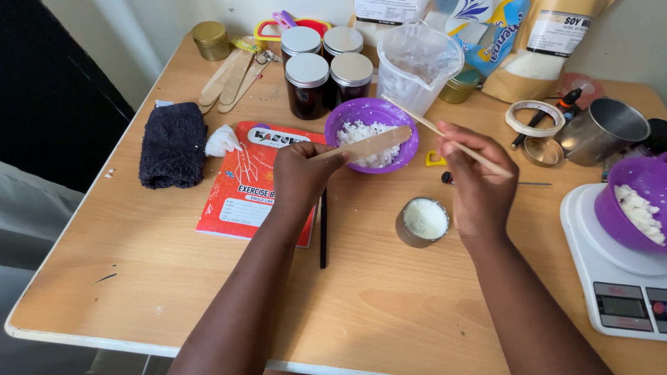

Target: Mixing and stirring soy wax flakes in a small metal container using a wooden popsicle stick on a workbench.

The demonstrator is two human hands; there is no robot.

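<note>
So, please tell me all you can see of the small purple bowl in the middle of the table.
The small purple bowl looks like plastic, round and shallow, standing upright on the wooden table. It holds a heap of white flakes. A flat wooden stick, held by the left hand, lies across its top. Behind it stand dark jars with silver lids.

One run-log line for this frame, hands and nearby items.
left hand: holds flat wooden stick | right hand: holds thin wooden skewer | nearby: purple bowl of white flakes, small tin
</note>
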